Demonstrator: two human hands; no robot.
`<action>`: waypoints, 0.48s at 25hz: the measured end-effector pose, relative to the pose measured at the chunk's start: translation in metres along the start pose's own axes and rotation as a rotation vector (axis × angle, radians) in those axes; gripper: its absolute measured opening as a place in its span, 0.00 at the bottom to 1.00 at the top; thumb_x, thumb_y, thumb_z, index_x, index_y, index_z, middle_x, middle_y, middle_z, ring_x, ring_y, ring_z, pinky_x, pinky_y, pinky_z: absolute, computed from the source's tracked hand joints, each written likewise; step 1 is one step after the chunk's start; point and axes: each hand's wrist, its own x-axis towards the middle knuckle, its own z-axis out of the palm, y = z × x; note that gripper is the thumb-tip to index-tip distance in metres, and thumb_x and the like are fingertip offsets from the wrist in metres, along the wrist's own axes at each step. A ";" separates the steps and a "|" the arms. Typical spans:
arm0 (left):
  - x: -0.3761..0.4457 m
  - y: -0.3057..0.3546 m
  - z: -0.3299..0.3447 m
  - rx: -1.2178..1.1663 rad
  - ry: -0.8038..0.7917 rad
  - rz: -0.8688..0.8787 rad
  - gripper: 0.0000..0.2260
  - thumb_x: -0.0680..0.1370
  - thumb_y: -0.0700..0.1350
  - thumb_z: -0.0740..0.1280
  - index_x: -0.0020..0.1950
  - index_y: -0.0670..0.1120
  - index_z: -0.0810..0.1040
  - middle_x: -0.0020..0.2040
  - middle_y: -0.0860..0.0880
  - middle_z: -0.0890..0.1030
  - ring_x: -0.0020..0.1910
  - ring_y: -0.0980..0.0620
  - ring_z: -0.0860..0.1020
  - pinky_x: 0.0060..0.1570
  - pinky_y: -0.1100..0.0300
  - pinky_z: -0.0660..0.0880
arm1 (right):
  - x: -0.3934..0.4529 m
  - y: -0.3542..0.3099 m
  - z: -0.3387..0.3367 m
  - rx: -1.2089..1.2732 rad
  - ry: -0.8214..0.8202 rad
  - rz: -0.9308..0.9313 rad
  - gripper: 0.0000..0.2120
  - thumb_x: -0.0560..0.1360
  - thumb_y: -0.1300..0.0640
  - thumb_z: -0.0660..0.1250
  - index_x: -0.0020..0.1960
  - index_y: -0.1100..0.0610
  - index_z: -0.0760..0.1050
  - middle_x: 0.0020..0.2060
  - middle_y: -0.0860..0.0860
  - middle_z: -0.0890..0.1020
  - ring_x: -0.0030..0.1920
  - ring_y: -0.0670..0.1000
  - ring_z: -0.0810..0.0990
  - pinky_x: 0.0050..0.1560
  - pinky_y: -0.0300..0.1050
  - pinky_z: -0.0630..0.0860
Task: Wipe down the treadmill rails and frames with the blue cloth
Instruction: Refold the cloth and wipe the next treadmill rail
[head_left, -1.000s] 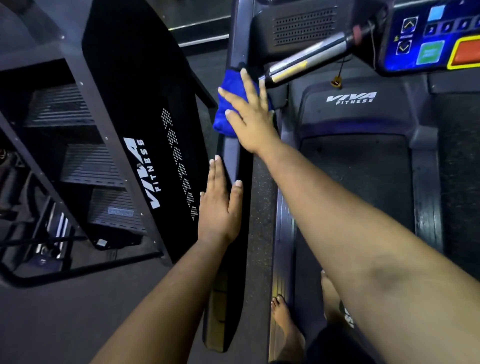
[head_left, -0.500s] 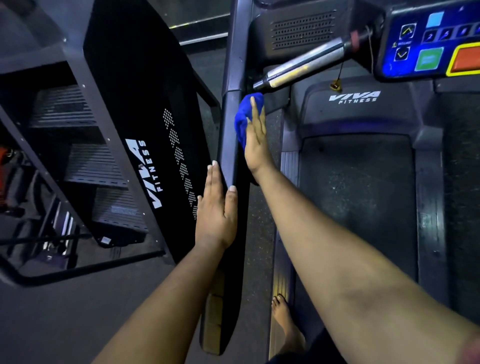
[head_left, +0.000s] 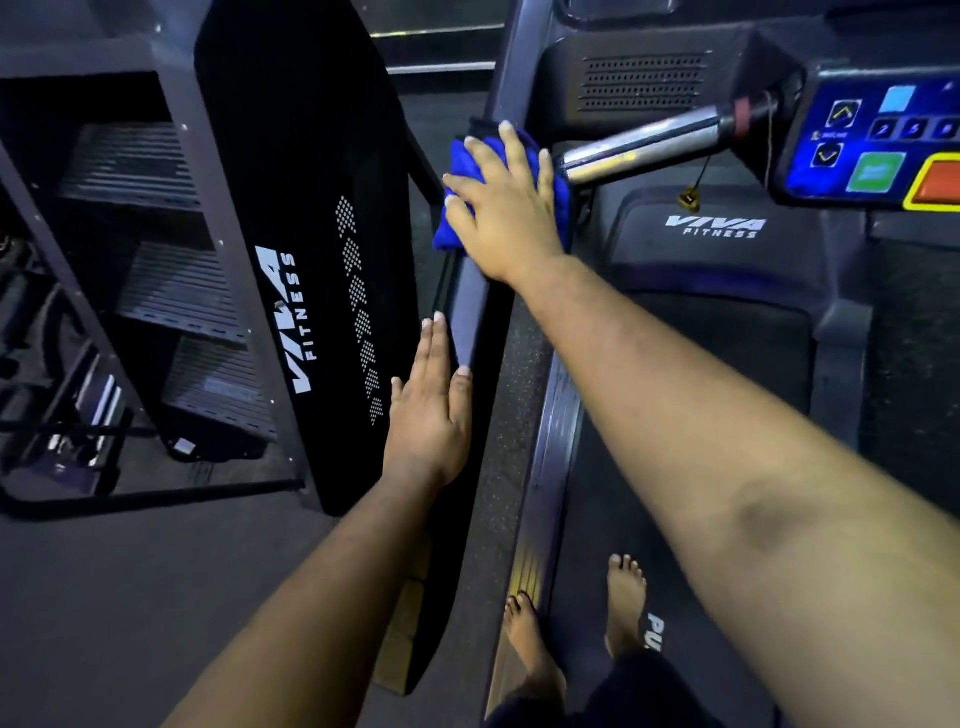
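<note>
Your right hand (head_left: 506, 208) lies flat with fingers spread on the blue cloth (head_left: 457, 208), pressing it against the treadmill's left rail (head_left: 470, 312) just beside the chrome handlebar (head_left: 644, 145). Your left hand (head_left: 428, 410) rests open and flat, fingers together, lower on the same rail, holding nothing. "VIVA FITNESS" reads on the motor cover (head_left: 717, 227) and on the black side panel (head_left: 291, 322) of the neighbouring machine.

The right hand (head_left: 506, 208) covers most of the blue cloth (head_left: 453, 228). The console (head_left: 878, 140) runs off the right edge, its button labels too blurred to read.
</note>
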 end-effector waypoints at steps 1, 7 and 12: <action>0.000 -0.001 0.000 -0.007 0.000 0.002 0.26 0.85 0.52 0.50 0.82 0.54 0.47 0.82 0.55 0.50 0.79 0.59 0.50 0.77 0.40 0.49 | -0.019 -0.007 0.006 0.112 0.011 0.040 0.23 0.78 0.46 0.52 0.69 0.44 0.74 0.78 0.47 0.61 0.80 0.57 0.48 0.75 0.65 0.47; 0.005 -0.008 0.002 -0.052 0.018 0.044 0.27 0.83 0.53 0.50 0.82 0.50 0.50 0.82 0.52 0.52 0.80 0.58 0.51 0.77 0.40 0.53 | -0.080 0.010 0.033 0.451 0.066 -0.048 0.26 0.81 0.50 0.54 0.78 0.48 0.61 0.81 0.52 0.51 0.80 0.60 0.45 0.75 0.72 0.45; 0.005 -0.011 0.005 -0.093 0.027 0.057 0.26 0.84 0.51 0.52 0.82 0.51 0.50 0.82 0.54 0.53 0.79 0.60 0.51 0.78 0.42 0.53 | -0.100 -0.011 0.054 0.904 0.172 0.344 0.30 0.79 0.49 0.50 0.79 0.59 0.56 0.80 0.58 0.55 0.80 0.57 0.48 0.80 0.54 0.45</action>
